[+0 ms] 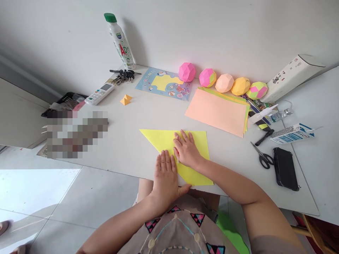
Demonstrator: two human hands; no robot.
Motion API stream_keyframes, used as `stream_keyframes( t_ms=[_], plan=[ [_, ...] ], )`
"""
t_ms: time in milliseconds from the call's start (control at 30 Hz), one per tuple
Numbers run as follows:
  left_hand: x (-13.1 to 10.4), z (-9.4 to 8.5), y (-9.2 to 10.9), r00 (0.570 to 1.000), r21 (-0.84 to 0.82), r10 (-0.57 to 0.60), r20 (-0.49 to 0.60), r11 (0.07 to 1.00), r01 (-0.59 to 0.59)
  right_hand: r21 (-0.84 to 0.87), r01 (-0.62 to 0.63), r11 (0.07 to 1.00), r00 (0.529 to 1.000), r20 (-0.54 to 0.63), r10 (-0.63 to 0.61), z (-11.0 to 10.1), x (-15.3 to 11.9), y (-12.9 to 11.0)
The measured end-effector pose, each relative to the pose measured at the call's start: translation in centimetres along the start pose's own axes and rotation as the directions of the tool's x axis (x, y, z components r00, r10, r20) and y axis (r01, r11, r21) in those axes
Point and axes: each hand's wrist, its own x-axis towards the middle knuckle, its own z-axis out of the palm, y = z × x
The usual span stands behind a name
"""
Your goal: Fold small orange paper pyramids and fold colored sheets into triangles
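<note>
A yellow sheet of paper (198,143) lies by the table's front edge, with its left side folded into a slanted edge and a point at the far left. My left hand (166,176) lies flat over the slanted edge, fingers together and thumb stretched right to the sheet's lower edge. My right hand (186,150) presses on the middle of the sheet. Its outer fingers are spread, and a small red and white object (177,155), too small to name, shows under its thumb side.
Stacked coloured paper (217,109) lies behind to the right, below several paper balls (224,83). Scissors (265,158) and a black phone (286,168) are at right. A bottle (122,46), keys (125,76), a remote (100,93) and an orange folded piece (126,100) are back left.
</note>
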Motion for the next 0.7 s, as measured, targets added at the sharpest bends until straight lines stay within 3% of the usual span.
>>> stream_keyframes(
  t_ms=[167, 300, 500, 600, 700],
  plan=[
    [-1.2, 0.8, 0.1, 0.996, -0.006, 0.071, -0.060, 0.997, -0.071, 0.003, 0.005, 1.000, 1.000, -0.004, -0.005, 0.0, -0.1, 0.1],
    [-0.6, 0.8, -3.9, 0.960, -0.034, 0.227, -0.162, 0.971, -0.235, 0.015, 0.022, 1.000, 0.999, -0.034, -0.022, -0.2, -0.1, 0.3],
    [5.5, 0.7, -11.9, 0.992, -0.026, -0.048, -0.117, 0.999, 0.045, -0.011, 0.057, 0.998, 0.993, -0.105, -0.057, 0.1, 0.0, 0.5],
    [7.2, 1.4, -13.7, 0.984, -0.053, -0.127, -0.129, 0.991, 0.121, -0.027, 0.053, 0.998, 0.994, -0.095, -0.055, 0.1, 0.0, 0.5],
    [7.6, 1.9, -14.2, 0.959, -0.106, -0.229, -0.169, 0.971, 0.213, -0.035, 0.043, 0.998, 0.995, -0.087, -0.046, 0.1, -0.1, 0.4]
  ],
)
